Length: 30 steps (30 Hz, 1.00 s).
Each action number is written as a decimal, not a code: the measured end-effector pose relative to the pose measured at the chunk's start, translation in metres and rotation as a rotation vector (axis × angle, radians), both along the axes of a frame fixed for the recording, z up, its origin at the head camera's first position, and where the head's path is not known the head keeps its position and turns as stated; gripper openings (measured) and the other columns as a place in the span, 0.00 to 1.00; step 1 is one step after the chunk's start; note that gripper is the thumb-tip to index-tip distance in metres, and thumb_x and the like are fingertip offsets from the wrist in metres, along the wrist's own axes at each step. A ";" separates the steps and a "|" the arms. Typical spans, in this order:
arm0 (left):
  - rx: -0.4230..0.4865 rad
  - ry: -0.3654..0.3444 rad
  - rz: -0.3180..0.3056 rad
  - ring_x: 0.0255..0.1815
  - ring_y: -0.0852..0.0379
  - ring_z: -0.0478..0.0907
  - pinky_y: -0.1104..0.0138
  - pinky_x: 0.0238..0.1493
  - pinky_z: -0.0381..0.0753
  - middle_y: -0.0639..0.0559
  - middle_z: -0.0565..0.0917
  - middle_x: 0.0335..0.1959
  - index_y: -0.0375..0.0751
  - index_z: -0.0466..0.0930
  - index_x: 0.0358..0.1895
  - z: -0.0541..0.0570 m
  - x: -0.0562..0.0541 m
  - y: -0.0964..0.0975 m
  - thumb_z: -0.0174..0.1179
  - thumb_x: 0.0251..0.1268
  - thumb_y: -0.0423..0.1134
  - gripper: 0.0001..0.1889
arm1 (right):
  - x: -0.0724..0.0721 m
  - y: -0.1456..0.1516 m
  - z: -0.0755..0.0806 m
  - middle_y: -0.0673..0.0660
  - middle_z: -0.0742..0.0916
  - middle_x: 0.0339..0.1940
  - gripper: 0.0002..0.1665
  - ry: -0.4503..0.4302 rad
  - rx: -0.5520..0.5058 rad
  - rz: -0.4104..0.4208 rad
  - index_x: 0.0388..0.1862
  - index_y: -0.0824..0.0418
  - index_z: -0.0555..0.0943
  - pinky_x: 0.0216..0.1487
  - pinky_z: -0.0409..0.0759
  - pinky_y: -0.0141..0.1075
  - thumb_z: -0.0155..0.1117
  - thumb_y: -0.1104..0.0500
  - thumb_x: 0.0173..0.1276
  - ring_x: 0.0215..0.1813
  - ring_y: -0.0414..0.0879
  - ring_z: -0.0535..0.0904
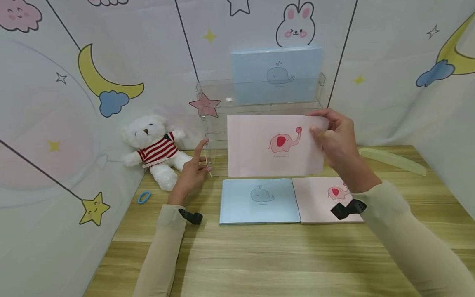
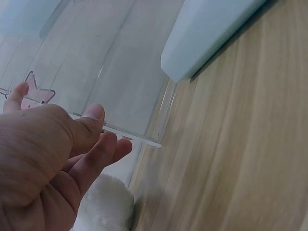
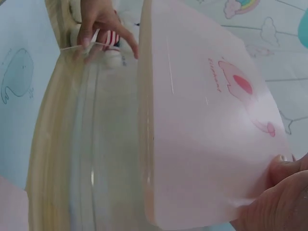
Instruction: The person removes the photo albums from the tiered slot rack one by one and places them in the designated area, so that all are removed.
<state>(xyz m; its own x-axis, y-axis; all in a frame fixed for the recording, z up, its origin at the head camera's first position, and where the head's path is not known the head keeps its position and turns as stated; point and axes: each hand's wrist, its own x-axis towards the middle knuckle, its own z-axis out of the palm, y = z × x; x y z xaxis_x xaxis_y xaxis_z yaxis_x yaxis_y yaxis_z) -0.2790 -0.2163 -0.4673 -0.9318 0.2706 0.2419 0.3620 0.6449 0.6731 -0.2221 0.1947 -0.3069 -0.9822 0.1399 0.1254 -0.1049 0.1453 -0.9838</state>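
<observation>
My right hand grips the right end of a pink notebook printed with a red elephant, held upright before a clear acrylic rack. In the right wrist view the thumb presses on the cover of that notebook. My left hand pinches the rack's left side edge between thumb and fingers, seen close in the left wrist view. A blue whale notebook stands in the rack's upper tier. The held notebook hides much of the lower tier.
On the table a blue whale notebook lies beside a pink elephant notebook. A white teddy bear sits left of the rack, near a blue ring. A pale yellow-green strip lies right. Patterned fabric hangs behind.
</observation>
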 end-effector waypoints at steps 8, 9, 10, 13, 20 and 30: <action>0.004 0.018 -0.013 0.58 0.34 0.90 0.44 0.57 0.91 0.25 0.84 0.63 0.75 0.40 0.88 0.001 0.002 0.000 0.65 0.76 0.27 0.55 | 0.022 -0.001 -0.022 0.45 0.80 0.62 0.20 -0.073 -0.029 0.029 0.67 0.55 0.84 0.68 0.88 0.45 0.61 0.67 0.81 0.64 0.53 0.79; 0.004 0.020 -0.012 0.58 0.34 0.90 0.44 0.57 0.91 0.25 0.84 0.63 0.75 0.40 0.88 0.001 0.002 0.000 0.65 0.76 0.27 0.55 | 0.024 -0.001 -0.025 0.44 0.79 0.62 0.20 -0.079 -0.047 0.036 0.67 0.55 0.84 0.65 0.88 0.40 0.61 0.68 0.81 0.64 0.53 0.79; 0.003 0.022 -0.013 0.58 0.34 0.90 0.44 0.57 0.91 0.25 0.84 0.63 0.74 0.40 0.88 0.002 0.002 0.000 0.65 0.76 0.27 0.55 | 0.026 -0.001 -0.027 0.44 0.79 0.62 0.20 -0.082 -0.059 0.044 0.67 0.56 0.84 0.62 0.89 0.34 0.61 0.68 0.81 0.64 0.53 0.79; 0.000 0.025 -0.012 0.59 0.33 0.90 0.44 0.57 0.91 0.24 0.83 0.64 0.75 0.40 0.88 0.002 0.002 0.000 0.65 0.76 0.27 0.55 | 0.032 -0.002 -0.034 0.45 0.78 0.61 0.20 -0.095 -0.095 0.059 0.65 0.58 0.84 0.55 0.87 0.24 0.60 0.71 0.80 0.64 0.53 0.78; 0.000 0.022 -0.011 0.59 0.34 0.90 0.44 0.57 0.92 0.25 0.83 0.64 0.77 0.40 0.87 0.001 0.001 0.000 0.65 0.76 0.27 0.55 | 0.045 -0.004 -0.046 0.48 0.78 0.59 0.19 -0.126 -0.129 0.065 0.64 0.59 0.84 0.55 0.86 0.21 0.59 0.72 0.80 0.63 0.52 0.76; -0.004 0.021 -0.015 0.58 0.34 0.90 0.44 0.57 0.92 0.24 0.83 0.64 0.75 0.39 0.88 0.001 0.001 0.000 0.66 0.76 0.28 0.55 | 0.060 -0.005 -0.067 0.48 0.75 0.62 0.20 -0.201 -0.208 0.127 0.63 0.62 0.84 0.58 0.84 0.21 0.55 0.75 0.80 0.67 0.49 0.71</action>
<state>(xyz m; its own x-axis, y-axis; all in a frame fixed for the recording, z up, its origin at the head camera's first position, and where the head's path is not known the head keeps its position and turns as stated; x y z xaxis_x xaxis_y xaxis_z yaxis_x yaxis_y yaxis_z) -0.2778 -0.2162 -0.4664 -0.9223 0.2857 0.2603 0.3859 0.6418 0.6627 -0.1616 0.1900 -0.3737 -0.9957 0.0167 -0.0910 0.0898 -0.0634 -0.9939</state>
